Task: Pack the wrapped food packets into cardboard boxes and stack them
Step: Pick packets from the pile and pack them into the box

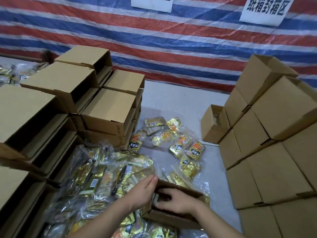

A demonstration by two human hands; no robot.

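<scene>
1. Cardboard dominates the left: stacks of empty brown cardboard boxes point(109, 109) lie on their sides with their open mouths facing right and toward the camera, the tiers reaching from the near left edge back to the striped sheet.
2. Just beside the foot of those stacks, a heap of gold foil food packets in clear plastic bags point(96, 177) fills the near left of the pale grey tabletop point(180, 103).
3. At the heap's right edge, the left hand point(142, 191) rests with fingers straight and together, pressed against the left wall of the small open brown cardboard box point(173, 215); it grasps nothing.
4. Inside that box, which sits low in the centre, the right hand point(176, 200) reaches down with fingers spread and slightly bent over dark packets; whether it pinches one I cannot tell.
5. Beyond the box, loose gold and orange wrapped packets point(180, 143) lie scattered on the tabletop, a bare strip of surface running behind them to the far wall.
6. Farther right, one open brown carton point(214, 127) stands touching a tall stack of closed brown cardboard boxes point(274, 143) that reaches the frame's right edge.
7. Along the back hangs a red, white and blue striped plastic sheet point(171, 45) bearing two white paper signs point(264, 9).
</scene>
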